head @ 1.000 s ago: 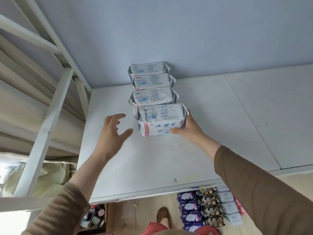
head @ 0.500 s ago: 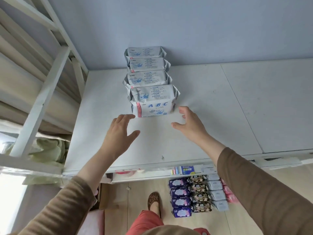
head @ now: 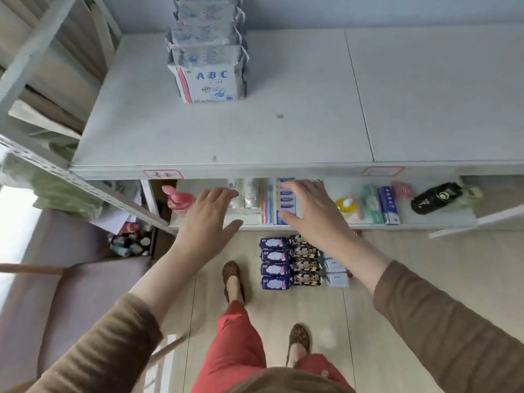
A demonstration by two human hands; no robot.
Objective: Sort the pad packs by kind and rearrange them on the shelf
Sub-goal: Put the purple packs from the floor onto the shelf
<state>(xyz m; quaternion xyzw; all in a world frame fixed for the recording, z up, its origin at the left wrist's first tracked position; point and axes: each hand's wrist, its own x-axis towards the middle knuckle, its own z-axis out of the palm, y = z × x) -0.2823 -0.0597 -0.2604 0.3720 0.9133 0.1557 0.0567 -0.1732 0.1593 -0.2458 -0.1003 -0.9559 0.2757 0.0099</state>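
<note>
**Now: both hands empty, one row of packs shelved, more waiting on the floor**

Nearest to me are my brown sleeves and red trousers. My left hand (head: 208, 222) is held out with fingers spread and relaxed, holding nothing. My right hand (head: 309, 211) is the same, fingers loosely apart, empty, hovering in front of the lower shelf (head: 312, 226).

Below the hands, on the floor (head: 425, 279), lie the unsorted packs in three short columns set side by side: purple packs (head: 274, 266), dark patterned packs (head: 306, 265) and pale blue packs (head: 336, 275).

Further off, the top shelf (head: 312, 123) carries a single row of white packs (head: 208, 72) standing upright one behind another, well apart from both hands.

What could go wrong, as I judge it: the upright row is soft and unsupported at the front, so a knock while I place the next kind beside it could tip it forward. Grabbing several floor packs at once could also mix the kinds.

Hard to make out: the rear of the white row is cut off at the frame's top. My right arm covers part of the pale blue column, so I cannot count it. The small goods on the lower shelf are blurred.
</note>
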